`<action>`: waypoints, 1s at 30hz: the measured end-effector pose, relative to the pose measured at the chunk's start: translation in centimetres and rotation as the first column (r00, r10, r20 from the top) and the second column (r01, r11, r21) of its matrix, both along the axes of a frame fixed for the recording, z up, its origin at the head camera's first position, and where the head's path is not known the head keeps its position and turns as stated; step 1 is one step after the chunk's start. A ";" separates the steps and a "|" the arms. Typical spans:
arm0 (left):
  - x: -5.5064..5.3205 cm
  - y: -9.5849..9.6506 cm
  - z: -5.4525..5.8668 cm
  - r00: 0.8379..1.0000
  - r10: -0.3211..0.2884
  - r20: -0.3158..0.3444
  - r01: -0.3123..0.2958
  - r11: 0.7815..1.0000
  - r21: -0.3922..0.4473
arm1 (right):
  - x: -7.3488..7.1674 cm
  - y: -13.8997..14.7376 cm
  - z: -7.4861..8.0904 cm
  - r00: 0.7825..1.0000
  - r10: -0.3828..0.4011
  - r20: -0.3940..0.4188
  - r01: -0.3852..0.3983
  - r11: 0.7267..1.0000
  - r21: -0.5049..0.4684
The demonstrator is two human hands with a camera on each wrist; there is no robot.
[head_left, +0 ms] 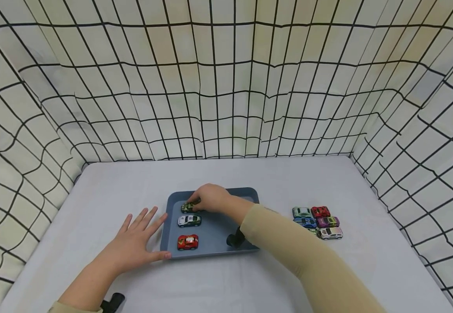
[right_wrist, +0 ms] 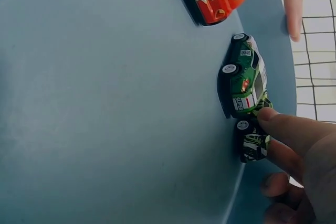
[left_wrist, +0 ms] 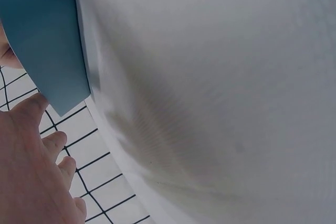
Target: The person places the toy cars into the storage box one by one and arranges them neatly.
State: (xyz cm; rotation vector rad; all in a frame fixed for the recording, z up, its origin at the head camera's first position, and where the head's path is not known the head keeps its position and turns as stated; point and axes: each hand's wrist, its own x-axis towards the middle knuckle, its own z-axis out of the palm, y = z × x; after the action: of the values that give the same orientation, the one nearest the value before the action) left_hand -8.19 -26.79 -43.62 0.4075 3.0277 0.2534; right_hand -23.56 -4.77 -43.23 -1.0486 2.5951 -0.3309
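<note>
My right hand (head_left: 212, 198) pinches a dark toy car (head_left: 187, 208) with green markings between thumb and fingers, at the far left of the blue-grey tray (head_left: 214, 250). Just nearer stands a white and green toy car (head_left: 189, 221), close beside the pinched one in the right wrist view. A red toy car (head_left: 187, 242) sits by the tray's near left corner. My left hand (head_left: 134, 241) is spread out at the tray's left side, thumb at the near left corner and fingers along the edge; the left wrist view shows its fingertips (left_wrist: 37, 103) by the tray wall.
Right of the tray, several toy cars (head_left: 328, 221) stand grouped on the white table (head_left: 132, 182). White walls with a black grid (head_left: 226, 104) surround the table's back and sides. My right forearm (head_left: 289, 248) crosses the tray's right side.
</note>
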 end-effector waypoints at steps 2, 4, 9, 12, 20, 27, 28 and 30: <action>0.0 0.0 0.0 1.000 -0.003 -0.004 0.003 1.000 0.001 | 0.1 -0.1 0.0 1.000 0.000 -0.007 0.000 1.000 0.003; 0.0 0.1 0.0 1.000 -0.006 -0.010 0.006 1.000 -0.002 | 0.1 -0.2 0.1 1.000 0.000 -0.013 0.000 1.000 0.006; 0.0 0.1 0.1 1.000 -0.008 -0.015 0.008 1.000 -0.003 | 0.2 -0.4 -0.1 0.999 -0.006 -0.037 0.007 1.000 0.025; 0.2 0.0 0.1 1.000 0.002 -0.013 -0.002 1.000 0.003 | 0.2 -0.7 -0.1 0.999 0.002 -0.048 -0.001 1.000 0.027; 0.3 -0.4 0.0 1.000 0.012 -0.002 -0.012 1.000 -0.012 | 0.6 -0.9 0.0 0.999 0.005 -0.054 -0.005 1.000 0.007; 0.2 -0.3 0.1 1.000 0.007 -0.001 -0.007 1.000 0.004 | 0.6 0.0 0.8 0.999 -0.022 -0.028 0.021 0.999 -0.048; 0.1 -0.3 0.1 1.000 0.003 -0.001 -0.003 1.000 0.004 | 0.6 0.2 0.8 0.999 -0.025 -0.031 0.024 0.999 -0.049; 0.1 -0.2 0.1 1.000 -0.001 -0.003 0.001 1.000 0.002 | 0.6 0.6 1.1 0.999 -0.032 -0.033 0.030 0.998 -0.055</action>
State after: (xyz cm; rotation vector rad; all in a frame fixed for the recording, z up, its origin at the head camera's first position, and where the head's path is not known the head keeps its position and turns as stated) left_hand -8.14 -26.99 -43.54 0.4093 3.0300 0.2562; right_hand -22.92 -4.18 -42.16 -1.0421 2.6487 -0.3967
